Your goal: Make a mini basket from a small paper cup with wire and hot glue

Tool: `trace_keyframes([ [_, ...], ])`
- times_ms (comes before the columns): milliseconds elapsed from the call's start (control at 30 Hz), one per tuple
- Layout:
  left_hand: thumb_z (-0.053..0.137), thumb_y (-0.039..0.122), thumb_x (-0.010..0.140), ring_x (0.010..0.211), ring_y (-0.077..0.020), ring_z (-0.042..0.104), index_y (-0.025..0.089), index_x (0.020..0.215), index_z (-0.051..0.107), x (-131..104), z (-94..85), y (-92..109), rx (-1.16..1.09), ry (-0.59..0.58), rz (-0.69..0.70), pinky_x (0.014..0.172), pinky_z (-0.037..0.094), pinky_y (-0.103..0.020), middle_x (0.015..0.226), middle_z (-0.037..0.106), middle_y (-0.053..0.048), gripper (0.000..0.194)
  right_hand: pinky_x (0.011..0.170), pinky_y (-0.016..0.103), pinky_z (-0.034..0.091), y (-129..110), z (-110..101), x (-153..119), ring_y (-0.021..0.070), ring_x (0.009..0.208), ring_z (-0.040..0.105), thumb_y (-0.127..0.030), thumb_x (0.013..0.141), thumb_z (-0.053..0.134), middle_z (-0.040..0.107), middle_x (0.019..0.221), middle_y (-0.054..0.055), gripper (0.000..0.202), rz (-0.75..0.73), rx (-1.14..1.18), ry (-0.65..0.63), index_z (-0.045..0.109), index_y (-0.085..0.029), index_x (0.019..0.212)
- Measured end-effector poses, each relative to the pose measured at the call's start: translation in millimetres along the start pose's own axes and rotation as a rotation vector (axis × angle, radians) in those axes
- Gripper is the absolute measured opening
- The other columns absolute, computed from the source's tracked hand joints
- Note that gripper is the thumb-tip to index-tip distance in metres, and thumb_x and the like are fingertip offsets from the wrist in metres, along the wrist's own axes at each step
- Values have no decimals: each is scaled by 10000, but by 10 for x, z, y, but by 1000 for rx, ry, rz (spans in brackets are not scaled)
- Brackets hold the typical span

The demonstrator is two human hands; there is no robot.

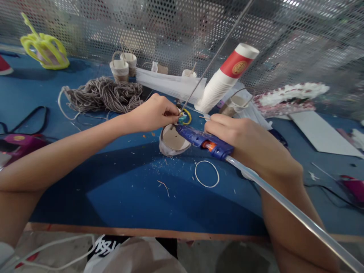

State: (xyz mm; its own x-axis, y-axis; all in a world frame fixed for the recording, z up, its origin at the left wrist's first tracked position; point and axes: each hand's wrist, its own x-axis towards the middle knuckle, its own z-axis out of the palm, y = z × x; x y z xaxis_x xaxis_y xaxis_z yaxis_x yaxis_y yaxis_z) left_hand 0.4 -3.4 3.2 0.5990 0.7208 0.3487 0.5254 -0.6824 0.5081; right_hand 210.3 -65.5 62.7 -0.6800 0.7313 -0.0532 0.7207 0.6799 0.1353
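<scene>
My left hand (pixel 163 110) is closed in a pinch on a thin grey cord (pixel 218 51), which runs up and out of the top of the view. The fingertips are just above the rim of a small pale cup (pixel 174 146) wrapped in a whitish band. In my right hand (pixel 239 138) is a blue hot glue gun (pixel 203 139), its nozzle pointing left at the cup's rim near my left fingertips. A long clear glue stick (pixel 292 208) extends from its back toward the lower right. Beyond the nozzle lies a yellow ring-shaped piece (pixel 187 116), partly hidden.
A grey cord bundle (pixel 105 94) lies left. A leaning stack of paper cups (pixel 224 79) stands behind my right hand. Small handled cups (pixel 119 70) line the back by a perforated metal screen (pixel 93 34). A white loop (pixel 207 174) lies in front on the blue table (pixel 119 201).
</scene>
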Motion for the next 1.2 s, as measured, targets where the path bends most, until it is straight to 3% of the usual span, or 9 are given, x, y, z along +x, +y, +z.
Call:
trace_keyframes([
  [200,528,213,780,518,-59,336,79,644,667,-2,-6,-1,35,2,5,528,274,-232,481,468,19,236,539,278,295,-21,-73,41,146,611,493,-21,801,383,489,761,36,211,96,54,-170,404,-192,679],
  [333,516,220,781,519,-58,349,87,630,655,-2,-10,10,43,3,22,522,281,-223,490,481,18,245,553,289,290,-20,-77,67,183,679,523,-46,830,347,509,793,55,205,114,37,-201,429,-187,705],
  [700,526,215,781,522,-65,351,84,661,671,-7,-15,6,33,6,32,506,280,-218,497,509,7,230,532,270,279,20,-38,35,138,595,465,-61,775,430,483,736,30,167,35,77,-83,428,-194,673],
  [900,531,217,783,518,-61,336,83,636,654,1,-12,11,30,3,22,509,284,-215,483,452,25,234,543,274,287,26,-26,58,144,603,471,-65,772,408,481,741,33,159,15,116,-112,419,-195,682],
  [1100,533,209,783,509,-63,292,89,598,633,-14,-16,-4,35,2,23,518,278,-234,470,411,27,243,547,277,290,146,-27,-5,132,570,409,-145,820,408,425,679,10,190,-100,209,1,336,-216,660],
  [1200,533,199,782,506,-62,281,98,559,608,-27,-22,-7,42,4,32,521,276,-238,472,403,28,256,560,268,305,219,-33,-55,129,604,398,-150,773,496,406,703,1,183,-175,162,41,343,-216,698],
])
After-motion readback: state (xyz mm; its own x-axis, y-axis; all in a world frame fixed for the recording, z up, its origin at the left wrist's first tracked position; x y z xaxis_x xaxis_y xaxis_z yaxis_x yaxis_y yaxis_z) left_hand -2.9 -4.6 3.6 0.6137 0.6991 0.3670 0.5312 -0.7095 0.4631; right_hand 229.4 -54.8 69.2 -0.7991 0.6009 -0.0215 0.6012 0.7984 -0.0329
